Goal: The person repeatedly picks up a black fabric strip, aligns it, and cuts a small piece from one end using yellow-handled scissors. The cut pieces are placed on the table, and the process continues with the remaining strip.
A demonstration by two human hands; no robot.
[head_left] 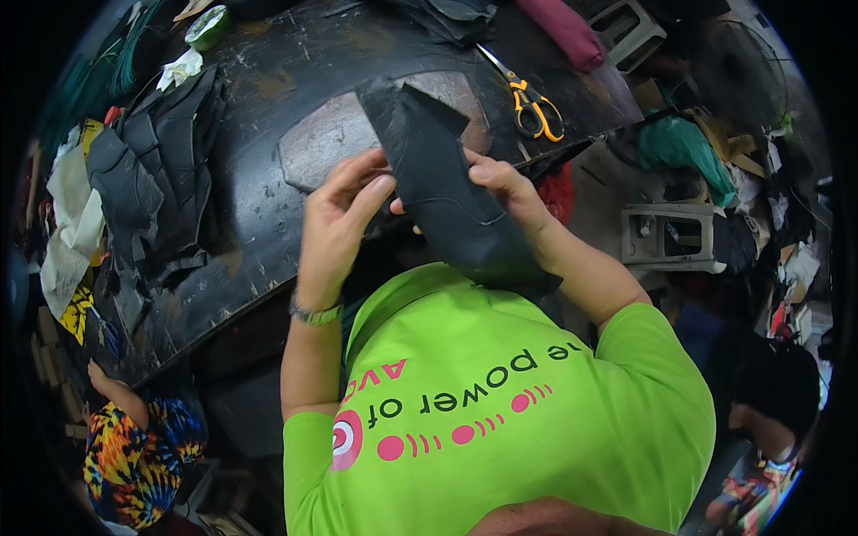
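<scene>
**Both hands on a black leather piece above the dark counter**

Dark and scuffed, the counter [268,89] fills the upper view, with a pale worn slab [331,134] set into its middle. Over it the left hand [338,219] and right hand [500,192] hold up a black leather piece [442,188], one on each edge. Left grip: fingers pressed against the piece's left edge. Right grip: closed on the right edge, pinching it. Yellow-handled scissors [529,103] lie on the counter just beyond. A stack of black cut pieces [156,170] sits at the left, and a second person in a patterned sleeve [134,456] is at lower left.
</scene>
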